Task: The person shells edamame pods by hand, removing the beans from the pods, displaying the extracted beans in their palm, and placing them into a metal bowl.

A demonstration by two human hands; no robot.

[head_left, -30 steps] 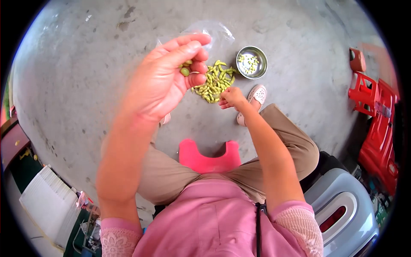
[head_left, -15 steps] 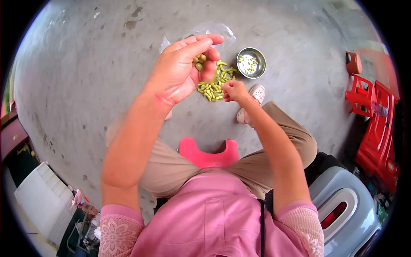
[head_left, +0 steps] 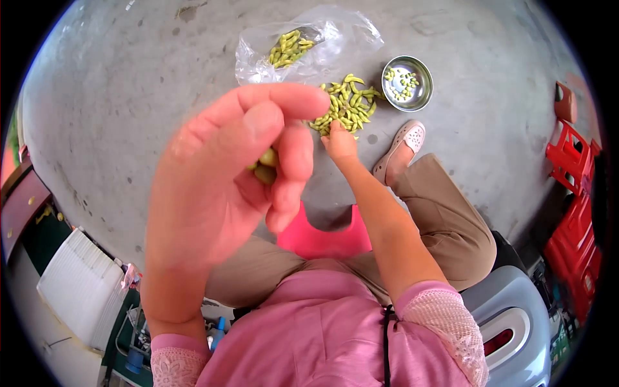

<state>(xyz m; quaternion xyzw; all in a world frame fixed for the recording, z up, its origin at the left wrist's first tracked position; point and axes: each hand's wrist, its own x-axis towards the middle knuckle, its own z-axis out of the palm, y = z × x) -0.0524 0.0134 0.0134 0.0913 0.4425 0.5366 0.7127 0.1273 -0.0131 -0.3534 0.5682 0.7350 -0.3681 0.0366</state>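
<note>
Close to the camera, my left hand [head_left: 225,168] is curled around several shelled green soybeans [head_left: 265,166], which show between its fingers and palm. My right hand [head_left: 340,145] reaches down to the near edge of a loose pile of green soybean pods [head_left: 351,106] on the floor. Its thumb and fingers are drawn together at the pods, and what lies between the fingertips is hidden. Right of the pile stands a round steel bowl [head_left: 427,97] with several shelled beans [head_left: 403,84] on its bottom.
Behind the pile lies a clear plastic bag [head_left: 338,39] with more pods [head_left: 289,48] in it. A pink stool [head_left: 309,235] shows between my legs, and my shoe [head_left: 401,148] is near the bowl. Red plastic stools [head_left: 567,158] stand at the right, beyond a grey-blue vehicle part [head_left: 509,297].
My left hand has come closer to the camera with the beans still in it. My right hand has reached down to the pods. The view has shifted, showing more of the bag.
</note>
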